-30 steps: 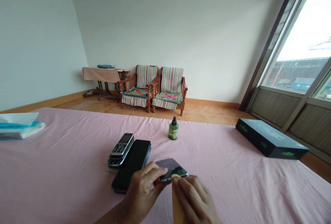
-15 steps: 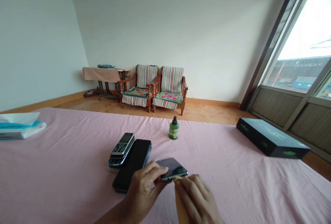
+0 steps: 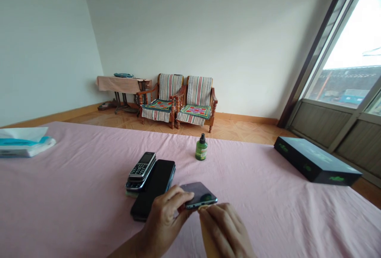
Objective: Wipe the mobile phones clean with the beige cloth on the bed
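My left hand (image 3: pixel 165 220) is closed on the near end of a dark smartphone (image 3: pixel 199 193), holding it just above the pink cloth. My right hand (image 3: pixel 224 230) is pinched on a small yellowish cloth (image 3: pixel 204 209) and presses it against the phone's near edge. To the left of these lie a large black phone (image 3: pixel 154 186) and a keypad phone (image 3: pixel 141 168) stacked on another handset. A small green bottle (image 3: pixel 201 148) with a black cap stands upright beyond the phones.
The table wears a pink tablecloth (image 3: pixel 74 178). A long black box (image 3: pixel 315 164) lies at the right edge. A tissue pack (image 3: pixel 25 143) sits far left. Two wooden armchairs (image 3: pixel 178 101) and a side table (image 3: pixel 122 84) stand by the far wall.
My right hand with the yellowish cloth has shifted slightly along the phone's near edge. The view has drifted a little to the left; the other objects stay put.
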Demonstrator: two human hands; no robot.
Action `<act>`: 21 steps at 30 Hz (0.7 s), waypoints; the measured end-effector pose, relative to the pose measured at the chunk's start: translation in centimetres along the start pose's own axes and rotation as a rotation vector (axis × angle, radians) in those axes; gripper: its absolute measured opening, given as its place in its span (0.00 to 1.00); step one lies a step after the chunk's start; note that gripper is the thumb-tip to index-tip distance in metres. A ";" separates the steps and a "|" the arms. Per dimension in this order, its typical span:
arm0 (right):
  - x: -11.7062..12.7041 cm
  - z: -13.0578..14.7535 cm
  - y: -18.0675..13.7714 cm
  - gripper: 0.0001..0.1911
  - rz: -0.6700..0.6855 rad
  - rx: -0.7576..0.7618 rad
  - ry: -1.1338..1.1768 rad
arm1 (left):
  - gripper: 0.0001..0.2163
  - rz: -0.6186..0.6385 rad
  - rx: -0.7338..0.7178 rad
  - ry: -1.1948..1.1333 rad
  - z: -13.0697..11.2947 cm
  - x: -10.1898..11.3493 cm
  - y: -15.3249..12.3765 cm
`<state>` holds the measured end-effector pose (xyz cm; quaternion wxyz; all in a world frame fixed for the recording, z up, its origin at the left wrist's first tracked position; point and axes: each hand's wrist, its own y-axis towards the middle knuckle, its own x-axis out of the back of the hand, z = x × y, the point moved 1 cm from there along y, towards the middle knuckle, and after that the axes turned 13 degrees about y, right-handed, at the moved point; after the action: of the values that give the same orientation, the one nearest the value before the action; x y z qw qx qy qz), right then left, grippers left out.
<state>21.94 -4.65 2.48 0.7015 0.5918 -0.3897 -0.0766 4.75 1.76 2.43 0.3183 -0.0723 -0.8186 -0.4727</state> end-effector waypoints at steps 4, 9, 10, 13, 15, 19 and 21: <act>0.0 0.3 0.3 0.20 0.014 -0.021 0.005 | 0.05 -0.001 -0.013 0.002 -0.2 0.1 0.1; -0.1 -0.4 -0.3 0.28 -0.055 -0.028 -0.004 | 0.05 0.022 -0.004 0.005 -0.2 0.0 -0.2; -0.2 -0.5 -0.4 0.29 -0.042 -0.020 -0.004 | 0.05 0.024 -0.004 0.004 -0.2 0.0 -0.3; -0.4 -0.5 -0.5 0.29 -0.024 0.017 -0.019 | 0.05 0.023 -0.003 0.000 -0.1 0.0 -0.4; -0.6 -0.4 -0.5 0.30 -0.028 0.027 -0.029 | 0.05 0.014 -0.005 0.000 -0.2 0.0 -0.3; -0.7 0.0 -0.2 0.28 -0.039 0.002 -0.024 | 0.05 0.008 -0.001 0.005 -0.4 0.0 -0.1; -0.5 0.2 0.2 0.25 -0.051 -0.014 -0.036 | 0.05 0.012 0.006 0.008 -0.5 -0.1 -0.1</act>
<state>21.42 -4.49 2.43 0.6963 0.5951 -0.3865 -0.1078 4.98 1.36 2.52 0.3247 -0.0745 -0.8183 -0.4684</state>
